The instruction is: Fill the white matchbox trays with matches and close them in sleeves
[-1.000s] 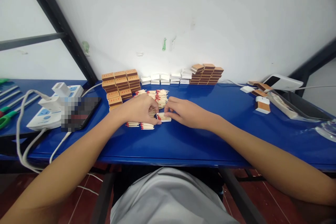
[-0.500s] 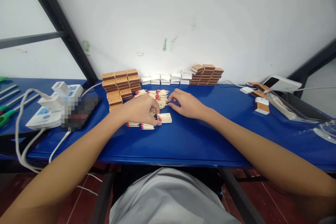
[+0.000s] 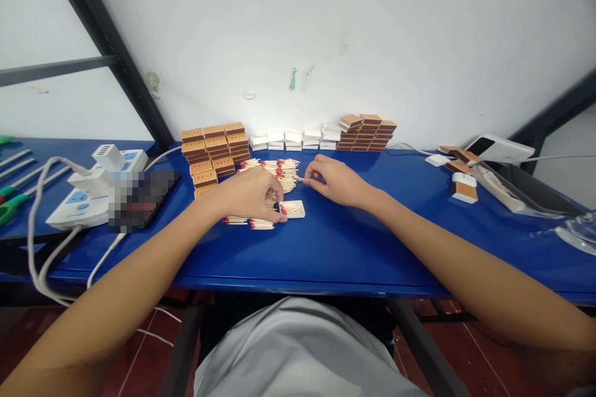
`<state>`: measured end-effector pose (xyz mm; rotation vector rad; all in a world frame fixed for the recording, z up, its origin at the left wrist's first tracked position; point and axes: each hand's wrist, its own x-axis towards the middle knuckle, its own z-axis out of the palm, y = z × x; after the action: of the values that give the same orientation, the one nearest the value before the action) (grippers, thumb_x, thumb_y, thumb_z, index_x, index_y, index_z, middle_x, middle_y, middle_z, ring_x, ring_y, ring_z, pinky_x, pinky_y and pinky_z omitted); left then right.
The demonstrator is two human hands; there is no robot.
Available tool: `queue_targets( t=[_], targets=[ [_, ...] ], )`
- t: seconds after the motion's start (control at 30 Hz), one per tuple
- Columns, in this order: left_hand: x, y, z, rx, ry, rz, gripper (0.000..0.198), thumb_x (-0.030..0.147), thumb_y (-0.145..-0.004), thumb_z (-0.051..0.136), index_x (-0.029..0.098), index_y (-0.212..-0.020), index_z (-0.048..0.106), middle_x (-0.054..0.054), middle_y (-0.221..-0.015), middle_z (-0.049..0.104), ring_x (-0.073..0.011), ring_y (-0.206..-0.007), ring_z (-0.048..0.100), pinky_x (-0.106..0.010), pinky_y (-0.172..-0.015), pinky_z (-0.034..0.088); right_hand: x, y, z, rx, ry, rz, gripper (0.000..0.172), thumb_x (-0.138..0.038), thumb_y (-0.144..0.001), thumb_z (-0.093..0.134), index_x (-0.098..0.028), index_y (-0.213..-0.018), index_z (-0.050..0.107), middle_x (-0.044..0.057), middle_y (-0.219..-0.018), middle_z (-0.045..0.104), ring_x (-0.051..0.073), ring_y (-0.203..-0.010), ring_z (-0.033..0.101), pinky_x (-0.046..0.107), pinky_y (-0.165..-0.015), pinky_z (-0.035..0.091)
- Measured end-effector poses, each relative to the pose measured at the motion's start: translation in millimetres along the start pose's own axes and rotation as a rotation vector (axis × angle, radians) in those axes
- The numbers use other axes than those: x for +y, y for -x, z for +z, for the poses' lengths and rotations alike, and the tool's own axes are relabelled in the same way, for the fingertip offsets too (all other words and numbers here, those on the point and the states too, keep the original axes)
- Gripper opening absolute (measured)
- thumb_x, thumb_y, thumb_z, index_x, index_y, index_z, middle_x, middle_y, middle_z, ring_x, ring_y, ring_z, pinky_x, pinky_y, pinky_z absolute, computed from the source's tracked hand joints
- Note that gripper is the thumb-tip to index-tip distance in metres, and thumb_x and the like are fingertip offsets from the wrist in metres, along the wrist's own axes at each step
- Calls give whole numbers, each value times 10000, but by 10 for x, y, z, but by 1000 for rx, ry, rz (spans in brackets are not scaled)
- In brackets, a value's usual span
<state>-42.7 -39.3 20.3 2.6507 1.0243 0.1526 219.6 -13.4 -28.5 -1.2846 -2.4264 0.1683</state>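
Note:
My left hand (image 3: 254,195) grips the left end of a small white matchbox tray (image 3: 298,213) between thumb and fingers. Several red-headed matches lie in the tray. Just behind it is a heap of loose matches (image 3: 287,173), partly covered by my left hand. At the heap's right edge my right hand (image 3: 333,180) pinches the end of a match (image 3: 300,179) between thumb and forefinger. More matches (image 3: 261,224) lie in small bundles in front of my left hand.
Stacked brown matchboxes (image 3: 216,142) stand behind my left hand. White trays (image 3: 293,139) and more stacked boxes (image 3: 367,133) line the wall. A power strip (image 3: 77,208) and a phone (image 3: 156,195) lie left. Loose matchboxes (image 3: 464,189) lie right.
My right hand has shifted slightly right and its fingers have closed on the end of a match at the heap. My left hand and the tray have stayed in place.

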Motion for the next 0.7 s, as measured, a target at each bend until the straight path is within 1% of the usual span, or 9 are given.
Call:
queue_targets(
  t=[0.1,0.17,0.3,0.43,0.57,0.7],
  targets=[
    [5,-1,-7,-5,0,2,306,430,-760,861,153,-886,832,13,-598,625,-120,-548,485,-276,-576,321,38,-26,29,46,6,-2,113,-263,-1022,621,-180,-996,693,76,-1018,637,193,-836,589,310,-742,406],
    [8,0,-14,-4,0,0,309,437,-763,860,152,-879,829,12,-597,623,-120,-549,483,-277,-578,319,47,-56,78,48,5,-4,110,-264,-1018,632,-177,-992,695,73,-1015,639,191,-832,589,308,-736,401],
    [16,3,-22,-6,2,-10,304,430,-756,865,152,-872,825,10,-611,629,-121,-558,488,-276,-585,323,51,-112,167,20,2,11,121,-270,-1030,619,-179,-989,687,74,-1025,641,186,-822,583,306,-733,399],
    [11,1,-16,-6,1,-11,327,451,-766,857,149,-887,823,13,-623,633,-118,-557,489,-272,-582,326,63,-134,193,-31,5,13,123,-273,-1044,588,-182,-1007,663,91,-1060,642,192,-829,581,309,-735,406],
    [-4,-3,-6,2,0,-8,324,444,-756,865,148,-881,824,23,-599,608,-114,-545,480,-271,-572,322,65,-107,141,-82,16,5,148,-291,-1064,538,-184,-1035,636,109,-1100,636,205,-838,589,324,-752,423],
    [-12,-5,-1,14,1,-6,316,439,-755,869,152,-883,830,22,-591,603,-115,-544,483,-272,-572,317,80,-24,-5,-76,52,4,154,-283,-1065,506,-180,-1044,618,123,-1102,633,220,-851,599,334,-759,430]
  ],
)
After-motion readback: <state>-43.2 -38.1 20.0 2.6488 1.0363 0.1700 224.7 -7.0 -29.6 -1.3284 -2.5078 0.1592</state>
